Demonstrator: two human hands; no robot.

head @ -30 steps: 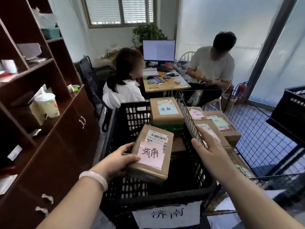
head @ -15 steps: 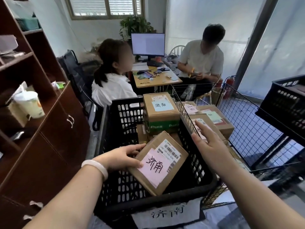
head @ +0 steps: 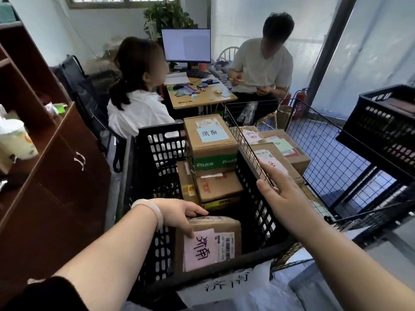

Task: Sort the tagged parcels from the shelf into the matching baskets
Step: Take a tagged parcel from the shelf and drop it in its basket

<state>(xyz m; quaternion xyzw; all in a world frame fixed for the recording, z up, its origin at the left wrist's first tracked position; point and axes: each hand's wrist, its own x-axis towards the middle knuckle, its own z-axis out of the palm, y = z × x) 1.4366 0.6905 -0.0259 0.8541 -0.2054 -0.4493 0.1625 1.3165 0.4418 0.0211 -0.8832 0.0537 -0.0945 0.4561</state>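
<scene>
A brown cardboard parcel with a pink handwritten tag [head: 208,243] sits low inside the black plastic basket [head: 256,221], against its near wall. My left hand [head: 179,213] grips the parcel's top left corner, fingers over its edge. My right hand [head: 280,191] hovers above the basket's right rim, fingers spread, holding nothing. A white paper label [head: 226,286] hangs on the basket's front. Further back in the same basket stands a stack of boxes, the top one with a blue tag [head: 211,135].
A wire basket [head: 332,162] on the right holds several tagged boxes [head: 283,151]. Another black crate [head: 386,126] sits at the far right. A dark wooden shelf and cabinet [head: 56,167] stands on the left. Two people sit at a desk [head: 202,95] behind the baskets.
My left hand has lowered the pink-tagged parcel from above the basket's rim down into the basket, turning it flat against the near wall. My right hand stayed over the right rim.
</scene>
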